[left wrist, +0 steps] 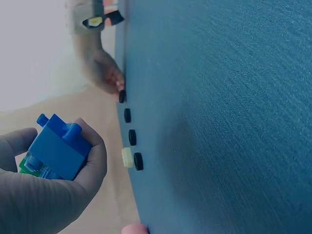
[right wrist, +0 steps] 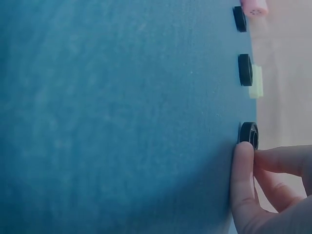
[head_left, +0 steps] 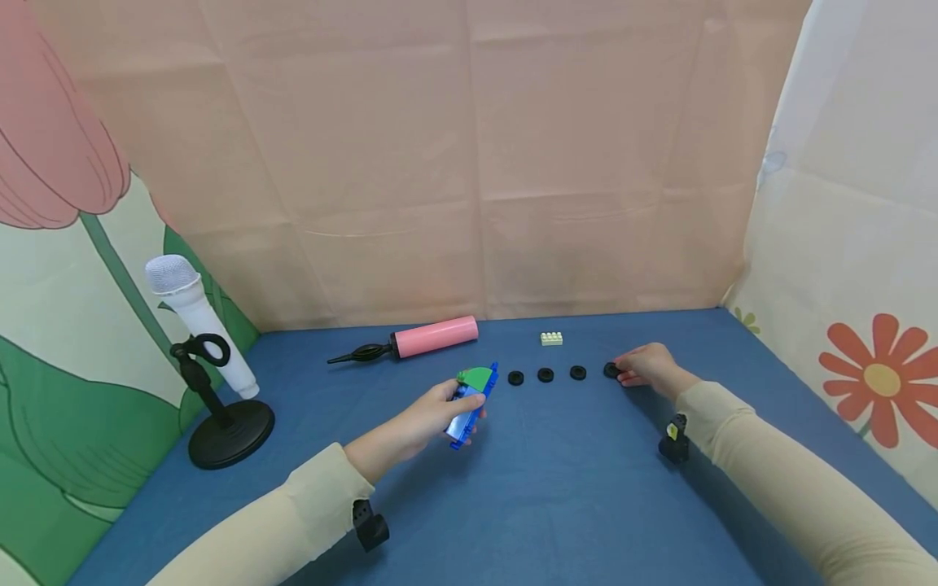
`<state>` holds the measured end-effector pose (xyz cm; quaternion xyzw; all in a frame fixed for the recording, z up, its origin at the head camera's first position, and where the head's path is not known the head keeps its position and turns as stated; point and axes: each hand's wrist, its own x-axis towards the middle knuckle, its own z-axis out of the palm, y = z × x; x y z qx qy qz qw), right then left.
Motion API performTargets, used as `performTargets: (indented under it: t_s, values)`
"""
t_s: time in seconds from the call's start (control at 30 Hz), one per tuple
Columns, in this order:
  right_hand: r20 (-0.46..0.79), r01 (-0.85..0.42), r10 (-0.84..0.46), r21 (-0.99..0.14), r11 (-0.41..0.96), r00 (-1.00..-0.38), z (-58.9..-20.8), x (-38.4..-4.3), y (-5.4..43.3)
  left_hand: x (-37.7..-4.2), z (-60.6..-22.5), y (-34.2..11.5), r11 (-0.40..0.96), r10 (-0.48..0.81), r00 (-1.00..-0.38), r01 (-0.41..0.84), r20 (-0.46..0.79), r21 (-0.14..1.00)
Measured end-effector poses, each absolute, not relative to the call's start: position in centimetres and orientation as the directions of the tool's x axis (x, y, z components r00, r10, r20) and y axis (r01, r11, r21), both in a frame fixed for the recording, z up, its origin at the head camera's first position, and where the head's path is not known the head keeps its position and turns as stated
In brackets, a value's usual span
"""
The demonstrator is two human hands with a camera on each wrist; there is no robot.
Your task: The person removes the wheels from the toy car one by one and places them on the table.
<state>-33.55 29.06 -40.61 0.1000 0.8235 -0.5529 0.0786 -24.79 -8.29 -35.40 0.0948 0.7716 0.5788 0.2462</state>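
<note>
My left hand (head_left: 432, 415) grips a blue and green toy car body (head_left: 469, 403) above the table, thumb on its side. In the left wrist view, the blue underside of the car body (left wrist: 57, 153) shows studs and pegs. At the right end of a row of wheels, my right hand (head_left: 650, 368) pinches a small black toy wheel (head_left: 611, 370) at the tabletop. The fingers mostly hide that wheel in the right wrist view. Three more black wheels, among them a middle wheel (head_left: 545, 375), lie flat to its left.
A pale yellow toy brick (head_left: 552, 338) lies behind the wheels. Farther left is a pink hand pump (head_left: 436, 337) with a black nozzle. A white microphone (head_left: 201, 317) leans in a black stand (head_left: 231, 435) at the left. Cloth walls enclose the blue table (head_left: 557, 496).
</note>
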Motion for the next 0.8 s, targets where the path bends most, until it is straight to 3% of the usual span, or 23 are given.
performTargets:
  t_s: [0.47, 0.8]
  values:
    - [-0.236, 0.272, 0.136, -0.871, 0.408, -0.962, -40.4, -33.4, 28.6, -24.7, -35.6, -8.5, 0.328, 0.441, -0.850, -0.146, -0.288, 0.933]
    - [-0.241, 0.302, 0.206, -0.887, 0.349, -0.948, -39.6, -33.3, 28.6, -25.0, -35.1, -8.3, 0.348, 0.441, -0.842, -0.159, -0.311, 0.924]
